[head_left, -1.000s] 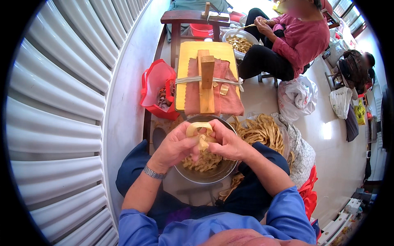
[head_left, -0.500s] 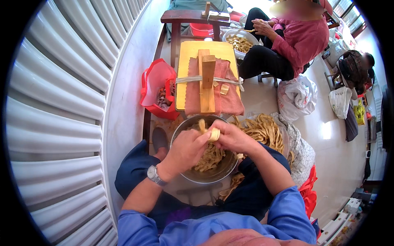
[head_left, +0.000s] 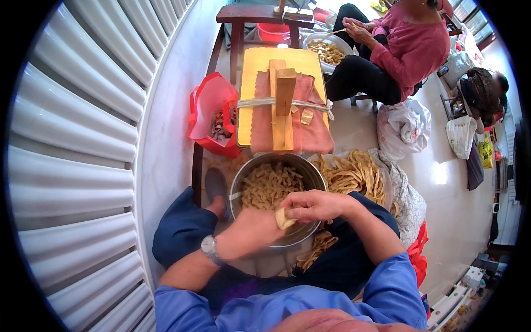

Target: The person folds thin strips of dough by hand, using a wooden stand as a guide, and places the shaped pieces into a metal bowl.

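Observation:
Low over the front of a steel bowl [head_left: 239,182], my right hand [head_left: 314,205] pinches a short, pale yellow folded piece of strip [head_left: 285,219]. My left hand [head_left: 255,226] is right beside that piece, motion-blurred, its fingers mostly hidden. Tan twisted pieces [head_left: 268,185] lie in the bowl, and a pile of long flat tan strips [head_left: 349,178] is just to its right. Beyond the bowl, a yellow board [head_left: 254,63] bears a pink cloth [head_left: 307,135] and an upright wooden block [head_left: 285,91], with white cord tied across them.
A red bag [head_left: 215,144] stands left of the board, beside a white slatted radiator [head_left: 77,182]. At back right, a person in pink [head_left: 412,50] handles a strip over a bowl [head_left: 326,52]. White bags [head_left: 404,130] lie on the floor. A dark wooden bench [head_left: 238,16] is behind.
Both hands have dropped toward me from the bowl's middle to its front rim, uncovering the pieces inside. The yellow piece has moved down with them, and my left hand now blurs.

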Available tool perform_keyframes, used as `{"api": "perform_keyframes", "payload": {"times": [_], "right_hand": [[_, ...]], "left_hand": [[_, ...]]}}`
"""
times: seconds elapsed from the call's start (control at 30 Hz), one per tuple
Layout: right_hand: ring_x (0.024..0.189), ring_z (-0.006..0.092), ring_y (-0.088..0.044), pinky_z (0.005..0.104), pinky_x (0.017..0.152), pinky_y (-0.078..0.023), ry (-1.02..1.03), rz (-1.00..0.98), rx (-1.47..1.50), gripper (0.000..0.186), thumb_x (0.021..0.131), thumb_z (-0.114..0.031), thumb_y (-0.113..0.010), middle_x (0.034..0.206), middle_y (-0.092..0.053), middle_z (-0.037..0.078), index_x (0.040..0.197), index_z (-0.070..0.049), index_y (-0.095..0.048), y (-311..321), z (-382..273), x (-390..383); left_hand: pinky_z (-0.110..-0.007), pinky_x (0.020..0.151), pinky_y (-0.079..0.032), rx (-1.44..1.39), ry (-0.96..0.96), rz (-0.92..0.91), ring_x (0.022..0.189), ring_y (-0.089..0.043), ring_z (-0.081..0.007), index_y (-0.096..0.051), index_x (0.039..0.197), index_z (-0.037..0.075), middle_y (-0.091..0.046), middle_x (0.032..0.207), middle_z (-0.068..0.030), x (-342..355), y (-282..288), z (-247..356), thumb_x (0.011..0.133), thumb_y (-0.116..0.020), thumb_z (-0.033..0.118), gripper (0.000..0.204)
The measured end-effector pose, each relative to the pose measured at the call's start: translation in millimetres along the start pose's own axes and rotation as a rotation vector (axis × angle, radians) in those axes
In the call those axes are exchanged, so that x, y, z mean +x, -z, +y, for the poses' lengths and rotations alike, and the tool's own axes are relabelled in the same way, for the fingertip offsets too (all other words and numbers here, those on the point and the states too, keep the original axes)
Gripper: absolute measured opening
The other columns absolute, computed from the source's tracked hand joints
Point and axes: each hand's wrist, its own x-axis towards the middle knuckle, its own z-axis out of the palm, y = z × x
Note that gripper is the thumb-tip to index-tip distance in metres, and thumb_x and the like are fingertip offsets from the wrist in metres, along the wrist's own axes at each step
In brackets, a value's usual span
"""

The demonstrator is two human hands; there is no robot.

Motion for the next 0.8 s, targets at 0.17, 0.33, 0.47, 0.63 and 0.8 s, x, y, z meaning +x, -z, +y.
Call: {"api": "perform_keyframes", "payload": {"times": [0.17,0.33,0.47,0.63,0.8], "right_hand": [[0.070,0.0009,-0.052,0.0199,0.056,-0.041,-0.017,0.011,0.059,0.026,0.102,-0.026,-0.065,0.081,-0.058,-0.007,0.120,-0.009,-0.062,28,-12,-19],[0.087,0.0116,-0.060,0.0285,0.076,-0.049,0.218,0.193,-0.234,0.036,0.097,-0.024,-0.071,0.099,-0.066,0.004,0.127,-0.008,-0.059,23,5,-2],[0.100,0.0266,-0.065,0.0367,0.087,-0.051,0.129,0.253,-0.443,0.042,0.097,-0.021,-0.068,0.111,-0.066,0.014,0.133,-0.004,-0.055,12,-11,3],[0.091,0.0374,-0.065,0.0419,0.080,-0.051,0.337,0.301,-0.529,0.032,0.098,-0.021,-0.064,0.101,-0.066,0.018,0.124,-0.004,-0.056,1,4,10],[0.077,0.0352,-0.064,0.0424,0.070,-0.049,0.019,0.119,-0.563,0.029,0.102,-0.033,-0.060,0.080,-0.062,0.016,0.099,-0.004,-0.058,5,-10,-4]], "left_hand": [[-0.048,0.072,-0.051,0.095,0.017,-0.061,0.078,-0.066,-0.0372,-0.064,0.090,0.004,-0.062,0.080,-0.0151,-9,26,-26,0.091,-0.059,0.023,0.019],[-0.052,0.073,-0.049,-0.239,0.064,0.201,0.085,-0.062,-0.0458,-0.058,0.092,0.000,-0.062,0.086,-0.0223,9,12,-32,0.097,-0.058,0.026,0.026],[-0.051,0.073,-0.049,-0.362,0.178,0.138,0.086,-0.062,-0.0447,-0.058,0.096,0.000,-0.064,0.090,-0.0238,16,16,-31,0.101,-0.057,0.028,0.029],[-0.046,0.075,-0.049,-0.505,0.155,0.137,0.084,-0.062,-0.0407,-0.060,0.100,0.001,-0.063,0.088,-0.0213,12,8,-37,0.103,-0.055,0.028,0.028],[-0.042,0.069,-0.047,-0.580,0.187,-0.055,0.076,-0.061,-0.0358,-0.060,0.097,0.003,-0.061,0.079,-0.0179,4,32,-39,0.102,-0.057,0.030,0.028]]}}
